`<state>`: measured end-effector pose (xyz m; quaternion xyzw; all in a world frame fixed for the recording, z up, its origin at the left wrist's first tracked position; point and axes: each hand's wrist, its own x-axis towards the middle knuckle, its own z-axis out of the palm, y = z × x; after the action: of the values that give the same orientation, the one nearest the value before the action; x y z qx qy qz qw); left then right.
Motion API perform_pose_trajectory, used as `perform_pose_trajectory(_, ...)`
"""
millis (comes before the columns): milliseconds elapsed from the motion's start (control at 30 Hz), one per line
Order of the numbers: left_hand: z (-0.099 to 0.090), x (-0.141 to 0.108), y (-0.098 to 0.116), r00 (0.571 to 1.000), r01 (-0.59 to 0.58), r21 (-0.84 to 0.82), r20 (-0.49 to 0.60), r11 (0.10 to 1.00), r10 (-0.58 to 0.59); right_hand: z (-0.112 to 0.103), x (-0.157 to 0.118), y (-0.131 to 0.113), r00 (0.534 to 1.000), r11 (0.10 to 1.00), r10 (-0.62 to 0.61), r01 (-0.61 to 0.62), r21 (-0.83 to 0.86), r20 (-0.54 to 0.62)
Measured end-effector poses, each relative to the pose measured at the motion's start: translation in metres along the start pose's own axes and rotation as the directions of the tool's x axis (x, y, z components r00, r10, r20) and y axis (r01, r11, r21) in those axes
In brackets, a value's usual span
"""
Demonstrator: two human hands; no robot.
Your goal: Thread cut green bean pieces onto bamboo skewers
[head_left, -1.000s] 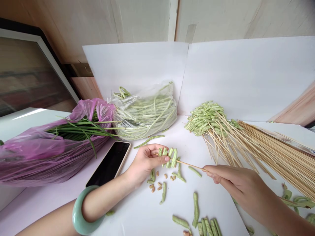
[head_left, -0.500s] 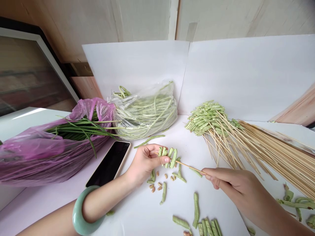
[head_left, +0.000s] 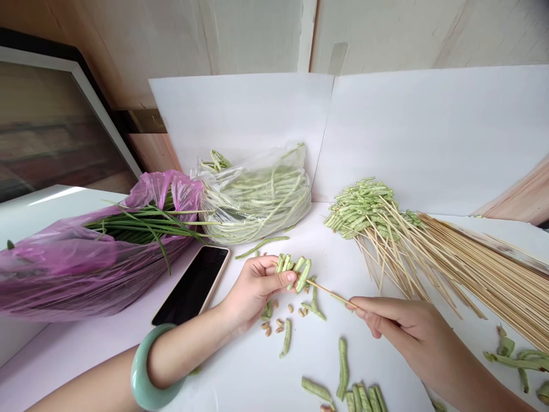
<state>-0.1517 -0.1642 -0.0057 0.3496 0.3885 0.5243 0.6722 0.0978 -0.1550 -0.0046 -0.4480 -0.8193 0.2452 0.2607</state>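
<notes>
My left hand (head_left: pixel 261 286), below a pale green bangle (head_left: pixel 146 366) on the wrist, pinches several short green bean pieces (head_left: pixel 303 276) threaded side by side on a thin wooden skewer (head_left: pixel 326 290). The thumb lies over the pieces and hides some of them. My right hand (head_left: pixel 394 323) grips the skewer's other end between thumb and fingers. A bare length of the stick shows between the two hands. Under them, loose bean pieces (head_left: pixel 286 339) and small brown beans (head_left: pixel 268 330) lie on the white table, with a row of cut pieces (head_left: pixel 364 397) at the front edge.
Behind my left hand are a phone (head_left: pixel 193 286), a purple bag of long green stalks (head_left: pixel 55 274) and a clear bag of long beans (head_left: pixel 257 200). Filled skewers (head_left: pixel 362 206) are piled at the back right beside many bare skewers (head_left: pixel 480 269). Bean scraps (head_left: pixel 510 357) lie far right.
The view has shifted slightly. Both hands stay on the skewer, and my right hand sits a little nearer the bean pieces.
</notes>
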Motion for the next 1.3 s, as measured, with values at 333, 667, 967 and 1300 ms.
perform_pose_trajectory(333,0.000,0.003,-0.002,0.997,-0.077,-0.017,-0.019,0.997,0.077,0.003,0.000,0.006,0.999,0.999,0.036,-0.035,0.027,-0.023)
perform_pose_trajectory(667,0.007,-0.002,-0.004,0.998,-0.023,-0.059,-0.052,0.998,0.020,0.007,0.000,-0.005,0.993,0.999,-0.043,0.044,0.005,-0.106)
perform_pose_trajectory(967,0.012,-0.008,-0.004,0.998,0.000,-0.114,-0.058,0.993,-0.007,0.011,-0.005,-0.016,0.969,0.983,-0.177,0.181,0.011,-0.174)
perform_pose_trajectory(1300,0.014,-0.008,-0.003,0.996,0.053,-0.215,-0.054,0.975,-0.066,0.016,-0.006,-0.018,0.965,0.976,-0.211,0.200,-0.080,-0.153)
